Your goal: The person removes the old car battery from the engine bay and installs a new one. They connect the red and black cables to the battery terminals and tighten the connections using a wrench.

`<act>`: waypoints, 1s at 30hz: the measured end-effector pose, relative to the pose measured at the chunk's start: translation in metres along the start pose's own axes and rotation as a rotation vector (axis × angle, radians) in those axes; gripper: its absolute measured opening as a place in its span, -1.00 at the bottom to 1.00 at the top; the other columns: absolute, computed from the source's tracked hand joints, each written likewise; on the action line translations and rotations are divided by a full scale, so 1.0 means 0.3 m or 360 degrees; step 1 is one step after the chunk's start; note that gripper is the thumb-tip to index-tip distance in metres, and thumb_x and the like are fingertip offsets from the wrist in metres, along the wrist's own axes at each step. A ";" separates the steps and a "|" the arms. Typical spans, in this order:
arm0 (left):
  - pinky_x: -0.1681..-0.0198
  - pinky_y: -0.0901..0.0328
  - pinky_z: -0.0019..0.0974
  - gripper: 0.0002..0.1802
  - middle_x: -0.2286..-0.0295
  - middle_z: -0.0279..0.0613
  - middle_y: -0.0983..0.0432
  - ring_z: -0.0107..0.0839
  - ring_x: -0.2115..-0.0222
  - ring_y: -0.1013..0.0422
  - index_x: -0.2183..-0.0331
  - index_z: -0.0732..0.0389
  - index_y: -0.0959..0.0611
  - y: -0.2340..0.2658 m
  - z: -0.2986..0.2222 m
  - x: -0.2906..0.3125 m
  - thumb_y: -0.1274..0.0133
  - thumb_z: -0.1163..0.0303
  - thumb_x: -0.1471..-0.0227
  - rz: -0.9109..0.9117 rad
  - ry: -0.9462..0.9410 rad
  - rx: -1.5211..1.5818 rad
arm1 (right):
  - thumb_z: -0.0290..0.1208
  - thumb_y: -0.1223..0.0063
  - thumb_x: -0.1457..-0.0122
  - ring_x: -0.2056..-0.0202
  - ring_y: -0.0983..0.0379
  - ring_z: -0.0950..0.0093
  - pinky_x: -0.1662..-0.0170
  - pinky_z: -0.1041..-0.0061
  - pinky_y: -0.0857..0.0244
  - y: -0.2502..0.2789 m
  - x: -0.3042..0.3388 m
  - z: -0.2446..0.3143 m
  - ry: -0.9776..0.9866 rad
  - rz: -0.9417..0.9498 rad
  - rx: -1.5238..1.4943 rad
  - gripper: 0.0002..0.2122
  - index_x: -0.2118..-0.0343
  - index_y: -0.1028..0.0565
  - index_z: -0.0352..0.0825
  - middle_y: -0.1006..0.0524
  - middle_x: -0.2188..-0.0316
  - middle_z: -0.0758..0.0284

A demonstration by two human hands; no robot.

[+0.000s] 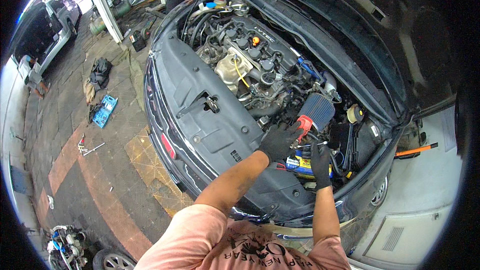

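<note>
Workshop paving is spreading behind an open engine bay (235, 70). We are leaning over the battery (300, 165) at the bay's near corner, our gloved left hand (278, 141) closing round a red-handled tool (304, 124) just above it, probably to work a terminal. Our gloved right hand (320, 162) is resting on the battery's right side, steadying; whether it is gripping anything, we cannot tell, since gloves and hoses are hiding the terminals.
</note>
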State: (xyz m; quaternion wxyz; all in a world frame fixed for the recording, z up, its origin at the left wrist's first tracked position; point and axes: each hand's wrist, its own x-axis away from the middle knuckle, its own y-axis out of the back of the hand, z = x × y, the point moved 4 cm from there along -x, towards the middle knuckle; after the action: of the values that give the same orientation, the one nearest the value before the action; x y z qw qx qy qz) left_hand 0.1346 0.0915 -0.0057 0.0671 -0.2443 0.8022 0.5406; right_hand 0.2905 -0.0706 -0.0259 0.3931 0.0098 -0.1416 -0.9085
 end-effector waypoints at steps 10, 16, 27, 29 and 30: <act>-0.06 -0.34 0.09 -0.22 -0.36 -0.20 -0.22 -0.11 -0.25 -0.30 -0.32 -0.07 -0.42 0.053 -0.019 -0.009 -0.13 -0.07 -0.12 0.0235 0.0008 -0.0176 | -0.25 -0.04 -0.44 0.44 -0.55 0.45 0.35 0.35 -0.40 -0.037 0.001 0.042 -0.0014 -0.0168 0.0173 -0.73 0.27 -0.52 -0.39 -0.63 0.39 0.25; -0.03 -0.33 0.13 -0.12 -0.32 -0.16 -0.28 -0.02 -0.14 -0.33 -0.27 0.00 -0.48 -0.007 0.001 -0.007 -0.32 -0.02 0.08 0.0003 -0.0035 -0.0077 | -0.25 -0.01 -0.46 0.51 -0.59 0.49 0.43 0.43 -0.46 -0.046 -0.001 -0.001 0.0164 -0.0115 -0.0132 -0.75 0.21 -0.50 -0.38 -0.63 0.45 0.26; -0.07 -0.31 0.13 -0.14 -0.31 -0.16 -0.30 -0.07 -0.18 -0.31 -0.25 -0.02 -0.51 0.013 0.000 0.002 -0.32 -0.02 0.10 0.0013 0.0018 -0.0016 | -0.21 0.04 -0.47 0.43 -0.60 0.45 0.35 0.37 -0.47 -0.018 -0.037 -0.045 -0.0012 -0.0142 0.0167 -0.68 0.26 -0.53 -0.40 -0.65 0.39 0.24; -0.07 -0.31 0.12 -0.13 -0.31 -0.15 -0.30 -0.07 -0.19 -0.31 -0.24 -0.02 -0.52 0.013 0.001 0.004 -0.33 -0.03 0.11 -0.0023 -0.0009 -0.0014 | -0.20 0.06 -0.48 0.39 -0.60 0.43 0.31 0.33 -0.47 -0.031 -0.022 -0.023 -0.0165 -0.0083 -0.0036 -0.67 0.26 -0.55 -0.40 -0.66 0.37 0.23; -0.07 -0.30 0.12 -0.12 -0.31 -0.14 -0.29 -0.06 -0.19 -0.31 -0.24 -0.02 -0.52 0.008 0.003 0.001 -0.33 -0.04 0.12 -0.0050 -0.0034 -0.0021 | -0.20 0.08 -0.48 0.39 -0.60 0.42 0.29 0.32 -0.47 -0.030 -0.030 -0.054 -0.0223 -0.0061 -0.0201 -0.67 0.26 -0.55 -0.40 -0.66 0.37 0.23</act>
State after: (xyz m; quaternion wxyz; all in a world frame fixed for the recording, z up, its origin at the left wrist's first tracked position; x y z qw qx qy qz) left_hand 0.1331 0.0928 -0.0043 0.0826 -0.2515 0.7938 0.5475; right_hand 0.2924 -0.0622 -0.0446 0.3647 -0.0758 -0.1111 -0.9214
